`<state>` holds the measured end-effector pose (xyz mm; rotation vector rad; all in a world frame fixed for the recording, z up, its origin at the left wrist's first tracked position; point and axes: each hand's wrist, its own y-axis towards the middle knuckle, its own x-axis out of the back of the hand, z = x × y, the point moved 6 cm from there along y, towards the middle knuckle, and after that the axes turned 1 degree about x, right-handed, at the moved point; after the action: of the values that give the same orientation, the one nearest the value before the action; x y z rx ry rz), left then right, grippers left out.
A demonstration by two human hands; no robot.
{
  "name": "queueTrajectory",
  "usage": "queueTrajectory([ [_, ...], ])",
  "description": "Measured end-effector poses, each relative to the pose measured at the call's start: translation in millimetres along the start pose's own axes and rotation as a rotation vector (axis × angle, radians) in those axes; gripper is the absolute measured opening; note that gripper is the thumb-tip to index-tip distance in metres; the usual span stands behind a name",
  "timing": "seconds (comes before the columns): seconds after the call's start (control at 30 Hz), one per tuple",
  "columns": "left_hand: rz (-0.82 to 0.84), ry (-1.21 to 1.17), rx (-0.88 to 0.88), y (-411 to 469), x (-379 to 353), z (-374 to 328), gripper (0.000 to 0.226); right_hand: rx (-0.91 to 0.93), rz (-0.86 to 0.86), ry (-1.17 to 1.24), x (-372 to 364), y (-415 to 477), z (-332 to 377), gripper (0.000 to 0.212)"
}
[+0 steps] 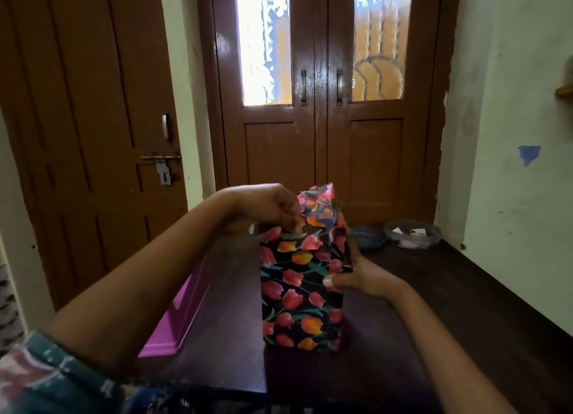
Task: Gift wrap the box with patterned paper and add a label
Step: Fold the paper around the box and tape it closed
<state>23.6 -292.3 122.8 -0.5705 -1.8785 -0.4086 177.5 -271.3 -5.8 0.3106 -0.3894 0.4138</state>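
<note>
Dark table [403, 336] — left hand [273, 209] tight on paper flap [316, 206], right hand [356, 277] tight round box [297, 296]

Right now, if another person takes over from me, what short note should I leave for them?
Left hand pinches the loose paper atop the box.
Right hand grips the box by its right side, thumb on the front.
The box stands upright on the dark table.
Done: the faces in view are covered.
Left: fold the top paper shut, then add a label; none is visible.
</note>
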Motion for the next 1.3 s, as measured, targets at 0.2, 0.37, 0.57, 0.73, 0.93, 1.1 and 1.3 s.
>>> queueTrajectory([
  [0.2, -0.214, -0.022, -0.169, 5, 25, -34, 0.019, -0.042, -0.009, -0.029, 1, -4, 4, 0.112],
  [0.37, -0.307, -0.078, -0.238, 9, 24, -39, 0.024, -0.058, -0.005, -0.043, 4, -9, 7, 0.111],
  [0.57, 0.030, -0.055, -0.075, 3, 31, -20, 0.024, -0.049, 0.021, -0.023, 1, -2, 3, 0.118],
  [0.73, 0.138, 0.044, -0.020, 0, 38, 6, 0.016, -0.063, 0.046, -0.039, 2, -1, -3, 0.117],
  [0.93, -0.193, -0.043, -0.204, 4, 57, -6, 0.014, -0.089, 0.060, -0.130, 12, 4, -1, 0.114],
  [1.1, -0.123, -0.008, -0.202, -1, 60, -16, 0.018, -0.077, 0.051, -0.123, 11, 8, -7, 0.122],
  [1.3, 0.058, 0.139, 0.025, 8, 30, -31, 0.031, -0.023, 0.058, -0.118, 7, 12, -6, 0.139],
])
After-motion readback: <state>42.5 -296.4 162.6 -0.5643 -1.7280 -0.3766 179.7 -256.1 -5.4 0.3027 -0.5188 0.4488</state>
